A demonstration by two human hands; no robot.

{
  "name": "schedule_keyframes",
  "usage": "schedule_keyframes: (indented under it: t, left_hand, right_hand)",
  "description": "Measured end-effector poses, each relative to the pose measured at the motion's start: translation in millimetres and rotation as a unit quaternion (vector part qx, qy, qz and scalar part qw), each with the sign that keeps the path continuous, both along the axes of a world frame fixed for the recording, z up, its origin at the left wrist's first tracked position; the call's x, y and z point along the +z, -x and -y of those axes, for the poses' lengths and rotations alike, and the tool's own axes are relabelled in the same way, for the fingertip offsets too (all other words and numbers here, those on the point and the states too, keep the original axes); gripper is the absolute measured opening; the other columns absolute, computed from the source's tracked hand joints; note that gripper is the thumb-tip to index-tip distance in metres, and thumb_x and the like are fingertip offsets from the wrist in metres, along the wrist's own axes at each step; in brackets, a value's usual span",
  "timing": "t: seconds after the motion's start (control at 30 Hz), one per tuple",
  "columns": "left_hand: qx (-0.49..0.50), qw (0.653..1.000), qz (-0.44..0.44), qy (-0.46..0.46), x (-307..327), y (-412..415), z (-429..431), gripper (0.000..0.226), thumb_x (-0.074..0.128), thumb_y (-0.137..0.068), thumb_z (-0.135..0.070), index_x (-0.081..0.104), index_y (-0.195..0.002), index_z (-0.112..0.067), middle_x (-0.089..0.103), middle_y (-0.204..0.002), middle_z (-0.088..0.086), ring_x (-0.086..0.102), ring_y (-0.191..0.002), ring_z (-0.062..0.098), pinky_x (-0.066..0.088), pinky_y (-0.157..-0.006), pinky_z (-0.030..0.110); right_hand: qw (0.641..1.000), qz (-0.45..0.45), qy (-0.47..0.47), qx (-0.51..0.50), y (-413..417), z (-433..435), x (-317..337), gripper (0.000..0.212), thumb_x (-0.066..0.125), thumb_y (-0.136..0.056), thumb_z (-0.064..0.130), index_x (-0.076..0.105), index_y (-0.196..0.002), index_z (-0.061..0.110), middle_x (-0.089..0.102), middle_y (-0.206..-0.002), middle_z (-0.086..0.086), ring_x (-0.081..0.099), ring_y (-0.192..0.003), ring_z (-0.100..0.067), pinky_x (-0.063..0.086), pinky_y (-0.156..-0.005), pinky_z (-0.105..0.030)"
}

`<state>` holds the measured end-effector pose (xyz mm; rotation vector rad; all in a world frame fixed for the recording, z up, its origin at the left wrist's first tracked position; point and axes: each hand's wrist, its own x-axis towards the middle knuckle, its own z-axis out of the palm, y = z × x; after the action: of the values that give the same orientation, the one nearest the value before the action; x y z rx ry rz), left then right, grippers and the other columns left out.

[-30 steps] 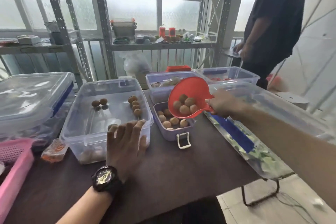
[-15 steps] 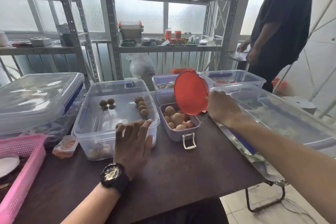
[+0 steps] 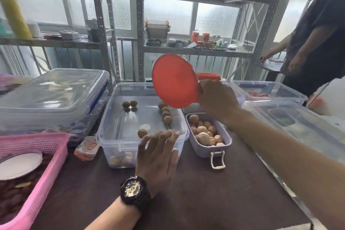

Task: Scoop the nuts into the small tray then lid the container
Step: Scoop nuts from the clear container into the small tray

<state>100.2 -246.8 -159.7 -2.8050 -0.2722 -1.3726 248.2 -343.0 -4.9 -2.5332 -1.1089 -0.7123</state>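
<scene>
My right hand (image 3: 216, 99) grips the handle of a red scoop (image 3: 172, 80), which is tipped on edge above the right side of the clear container (image 3: 119, 136), its back toward me. The small lilac tray (image 3: 218, 148) just right of the container is heaped with pale brown nuts (image 3: 202, 133). Several darker nuts (image 3: 165, 113) lie inside the clear container. My left hand (image 3: 157, 157), with a black watch on the wrist, rests flat against the container's front right corner, fingers spread.
A large lidded clear bin (image 3: 50, 97) stands at the left, and a pink basket (image 3: 37, 155) at the front left. More clear bins (image 3: 267, 89) sit behind and to the right. A person (image 3: 315, 31) stands at back right. Metal shelves line the window.
The scoop tipped its nuts into the lilac tray, then rose and swung left over the clear container, now empty. My left hand stayed on the container.
</scene>
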Motion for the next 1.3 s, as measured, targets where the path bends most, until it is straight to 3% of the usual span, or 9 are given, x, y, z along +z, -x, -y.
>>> schedule_keyframes:
  t: [0.17,0.3,0.37,0.5,0.63,0.87,1.03,1.13,1.3]
  left_hand:
    - [0.021,0.998,0.050,0.041,0,6,-9,0.036,0.046,-0.087,-0.028,0.070,-0.113,-0.022,0.060,-0.117,-0.007,0.052,-0.110,0.017,0.031,-0.091,0.039]
    - [0.004,0.997,0.068,0.041,0,6,-12,0.031,0.048,-0.088,-0.029,0.071,-0.108,-0.022,0.056,-0.121,-0.011,0.054,-0.107,0.015,0.027,-0.096,0.035]
    - [0.003,0.997,0.065,0.048,0,6,-12,0.031,0.048,-0.089,-0.030,0.073,-0.106,-0.023,0.064,-0.118,-0.010,0.056,-0.107,0.014,0.023,-0.100,0.033]
    - [0.019,0.997,0.056,0.046,-1,4,-12,0.031,0.047,-0.088,-0.032,0.073,-0.104,-0.024,0.068,-0.111,-0.009,0.055,-0.104,0.014,0.029,-0.093,0.036]
    - [0.027,0.997,0.055,0.042,0,2,-11,0.029,0.048,-0.087,-0.033,0.070,-0.104,-0.025,0.067,-0.108,-0.009,0.054,-0.103,0.014,0.028,-0.091,0.036]
    - [0.032,0.997,0.059,0.045,-2,1,-11,0.027,0.048,-0.087,-0.033,0.067,-0.105,-0.026,0.068,-0.108,-0.009,0.053,-0.105,0.013,0.026,-0.094,0.036]
    - [0.027,0.997,0.061,0.050,-4,0,-11,0.030,0.049,-0.085,-0.032,0.064,-0.111,-0.027,0.061,-0.113,-0.011,0.050,-0.109,0.013,0.024,-0.096,0.036]
    - [0.022,0.997,0.065,0.045,-4,1,-12,0.031,0.048,-0.085,-0.032,0.059,-0.114,-0.028,0.051,-0.116,-0.012,0.049,-0.107,0.014,0.019,-0.101,0.034]
    - [0.014,0.997,0.066,0.047,-4,4,-11,0.031,0.047,-0.087,-0.031,0.062,-0.114,-0.027,0.050,-0.116,-0.012,0.050,-0.104,0.015,0.028,-0.091,0.036]
  right_hand:
    - [0.980,0.099,0.161,0.059,2,-64,-11,0.018,0.050,-0.091,0.019,0.067,-0.086,0.018,0.069,-0.085,-0.006,0.069,-0.078,-0.030,0.040,-0.060,-0.031]
    - [0.948,0.102,0.280,0.110,0,-87,-14,0.017,0.049,-0.091,0.016,0.060,-0.081,0.024,0.069,-0.096,-0.005,0.068,-0.088,-0.031,0.035,-0.062,-0.029]
    - [0.949,0.035,0.288,0.120,-6,-93,-15,0.016,0.051,-0.092,0.023,0.066,-0.088,0.024,0.066,-0.092,-0.004,0.066,-0.090,-0.029,0.036,-0.063,-0.029]
    - [0.914,-0.220,0.295,0.170,-23,-107,-26,0.028,0.057,-0.088,0.017,0.058,-0.060,0.014,0.061,-0.063,-0.005,0.059,-0.062,-0.024,0.047,-0.057,-0.034]
    - [0.876,-0.303,0.336,0.165,-25,-111,-24,0.039,0.057,-0.091,0.016,0.052,-0.052,0.016,0.054,-0.042,0.005,0.048,-0.045,-0.016,0.040,-0.050,-0.026]
    - [0.799,-0.544,0.233,0.110,-27,-106,-30,0.019,0.059,-0.096,0.017,0.052,-0.080,0.009,0.063,-0.048,0.002,0.050,-0.042,-0.010,0.035,-0.048,-0.023]
    - [0.722,-0.647,0.222,0.105,-12,-97,-36,0.037,0.049,-0.101,0.024,0.056,-0.071,0.004,0.047,-0.046,-0.001,0.029,-0.033,-0.007,0.023,-0.034,-0.013]
    - [0.714,-0.669,0.183,0.096,-8,-90,-35,0.038,0.044,-0.103,0.022,0.055,-0.072,0.003,0.047,-0.044,0.000,0.027,-0.028,-0.005,0.021,-0.033,-0.012]
    - [0.703,-0.697,0.120,0.073,-18,-65,-27,0.039,0.039,-0.105,0.022,0.060,-0.080,0.001,0.045,-0.043,0.002,0.025,-0.027,-0.003,0.018,-0.033,-0.013]
